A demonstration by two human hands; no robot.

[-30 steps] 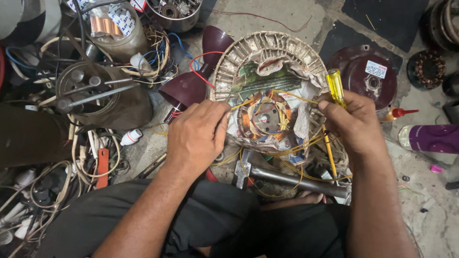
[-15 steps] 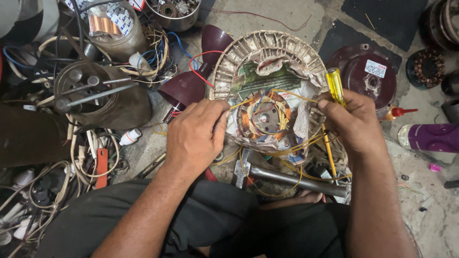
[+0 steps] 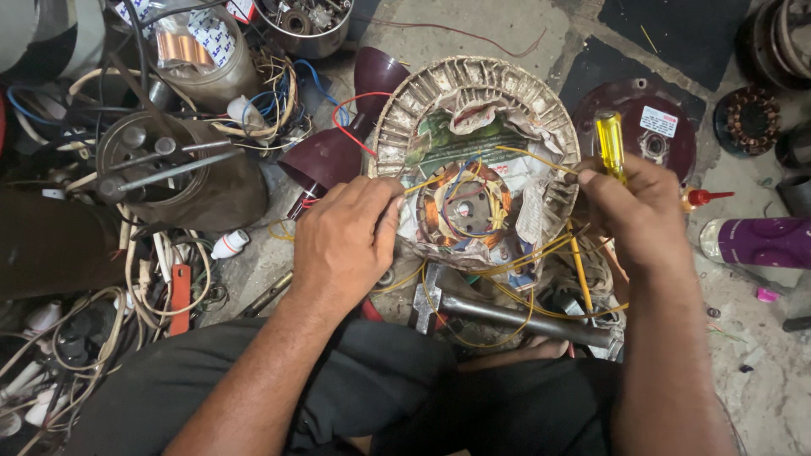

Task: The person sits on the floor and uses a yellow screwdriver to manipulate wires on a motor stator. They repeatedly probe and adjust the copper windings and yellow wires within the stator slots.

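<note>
The person sits on the floor (image 3: 498, 25) with a round motor winding (image 3: 473, 160) propped just in front of the knees. It is a ring of pale slotted metal with copper coils, paper scraps and loose yellow, blue and red wires in its middle.

The left hand (image 3: 346, 241) lies on the left side of the winding, palm down, its fingertips (image 3: 390, 196) pinched on a yellow wire (image 3: 422, 181) that runs across the coils. The right hand (image 3: 629, 211) rests at the right rim, its grip clenched around a yellow-handled screwdriver (image 3: 610, 145); the handle sticks up above the fist, and the shaft is hidden below it.

A grey metal rod (image 3: 524, 319) lies on the floor just below the winding, crossed by loops of yellow wire. A dark red cone-shaped cover (image 3: 338, 152) sits just beside the winding's left edge, and a round dark red motor cover (image 3: 655, 127) lies behind the right hand. A small red-tipped bottle (image 3: 699, 198) and a purple can (image 3: 756, 241) lie on the floor to the right. To the left stands a brown motor body (image 3: 182, 173) amid tangled cables, with a clear jar (image 3: 203, 51) behind it.
</note>
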